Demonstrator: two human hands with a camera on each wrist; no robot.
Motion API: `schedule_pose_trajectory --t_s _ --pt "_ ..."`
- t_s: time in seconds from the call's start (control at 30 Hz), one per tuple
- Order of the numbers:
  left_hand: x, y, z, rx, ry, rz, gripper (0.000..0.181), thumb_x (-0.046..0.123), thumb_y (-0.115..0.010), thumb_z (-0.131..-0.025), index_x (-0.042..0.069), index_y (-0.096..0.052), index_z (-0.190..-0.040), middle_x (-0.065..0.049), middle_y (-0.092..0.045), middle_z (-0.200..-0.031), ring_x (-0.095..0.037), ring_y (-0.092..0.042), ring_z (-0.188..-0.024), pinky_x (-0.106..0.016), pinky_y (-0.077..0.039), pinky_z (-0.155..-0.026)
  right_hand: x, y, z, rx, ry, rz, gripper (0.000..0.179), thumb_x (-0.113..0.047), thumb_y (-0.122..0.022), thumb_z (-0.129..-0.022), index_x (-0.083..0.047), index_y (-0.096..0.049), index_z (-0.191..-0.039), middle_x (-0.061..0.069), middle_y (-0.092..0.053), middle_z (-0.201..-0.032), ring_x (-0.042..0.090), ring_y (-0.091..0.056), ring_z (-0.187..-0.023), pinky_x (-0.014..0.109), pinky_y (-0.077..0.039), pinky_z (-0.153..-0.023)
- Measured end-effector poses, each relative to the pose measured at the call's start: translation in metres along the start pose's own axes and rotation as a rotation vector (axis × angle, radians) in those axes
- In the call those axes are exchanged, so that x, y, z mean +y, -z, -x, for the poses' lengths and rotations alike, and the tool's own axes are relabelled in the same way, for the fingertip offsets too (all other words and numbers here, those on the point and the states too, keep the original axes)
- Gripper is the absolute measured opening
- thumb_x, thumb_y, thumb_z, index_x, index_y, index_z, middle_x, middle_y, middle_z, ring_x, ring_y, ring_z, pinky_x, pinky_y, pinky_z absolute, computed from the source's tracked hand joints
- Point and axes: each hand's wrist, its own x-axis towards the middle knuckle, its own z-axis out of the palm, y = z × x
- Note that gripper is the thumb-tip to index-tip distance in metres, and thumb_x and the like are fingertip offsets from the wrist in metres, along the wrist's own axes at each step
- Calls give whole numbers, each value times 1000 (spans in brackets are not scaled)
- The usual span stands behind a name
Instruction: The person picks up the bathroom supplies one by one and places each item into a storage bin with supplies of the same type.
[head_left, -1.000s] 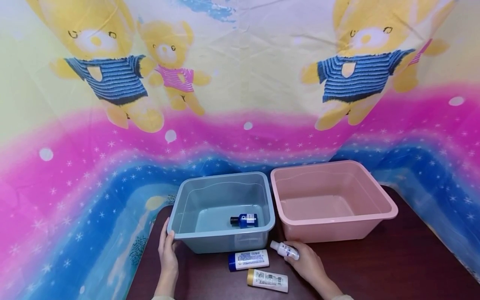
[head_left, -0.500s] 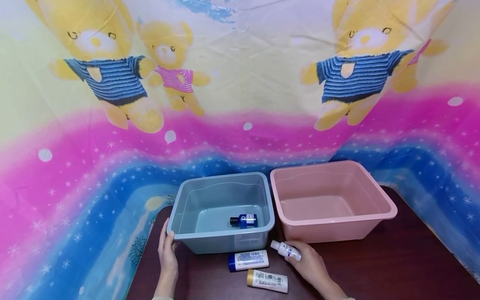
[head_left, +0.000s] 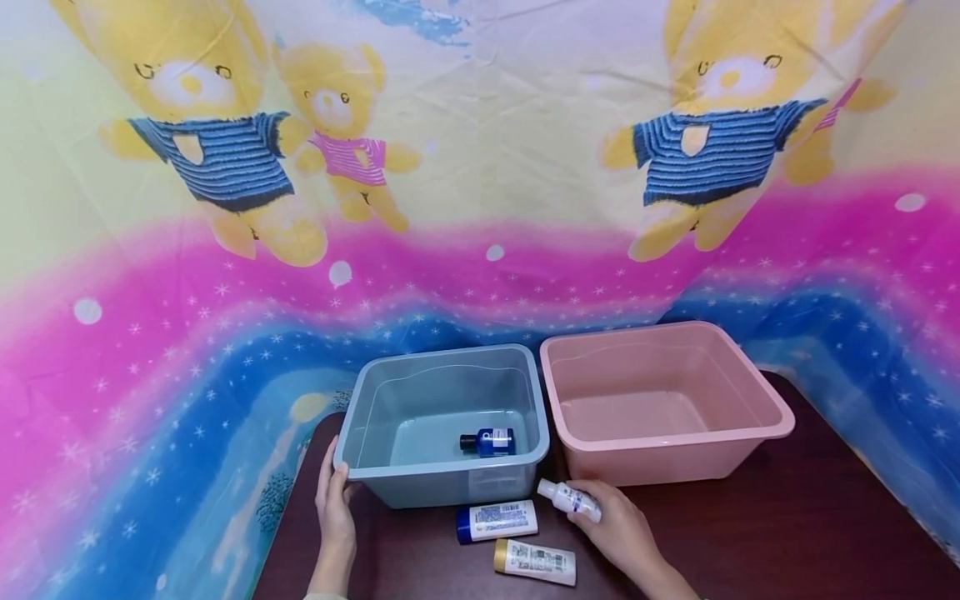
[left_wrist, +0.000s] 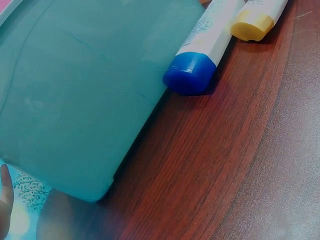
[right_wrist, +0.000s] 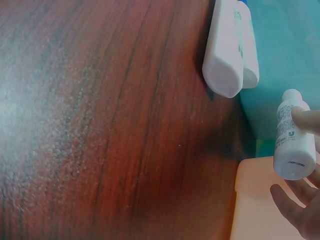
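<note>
My left hand (head_left: 335,507) rests at the near left corner of the grey-blue basin (head_left: 442,472), thumb at the rim and fingers fairly straight along its side. In my right hand (head_left: 621,533) is a small white bottle (head_left: 568,500), pinched between thumb and fingers, its cap end pointing left. The right wrist view shows its printed label and base; the bottle (right_wrist: 295,150) is raised off the table. Just left of it lie a white bottle with a blue cap (head_left: 497,522) and another with a gold cap (head_left: 536,562). A dark blue bottle (head_left: 495,442) lies inside the grey-blue basin.
A pink basin (head_left: 675,439) stands to the right of the grey-blue one, with a narrow gap between them. Both are on a dark red-brown wooden table (head_left: 787,533). A bear-printed cloth (head_left: 480,275) hangs behind and around the table.
The small white bottle in my right hand has shifted and tilted very slightly. My left hand stays at the basin corner, and the lying bottles have not moved.
</note>
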Motion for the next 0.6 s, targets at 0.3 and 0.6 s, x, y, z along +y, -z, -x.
schedule_pose_trajectory --t_s 0.3,0.6 --pt "-1 0 0 -2 4 2 53 39 -41 -106 27 -30 -157 -6 -33 -157 -3 -49 -116 -24 -42 -88 -4 6 3 46 58 8 44 -10 -90 -69 -22 -74 -109 -7 -68 -102 14 -63 -89 41 -51 -73" --pt "-1 0 0 -1 6 1 53 39 -41 -106 27 -31 -157 -6 -34 -156 -5 -50 -117 -23 -42 -88 -8 12 8 55 76 23 44 -14 -90 -69 -25 -74 -108 -9 -68 -103 10 -62 -90 39 -51 -74"
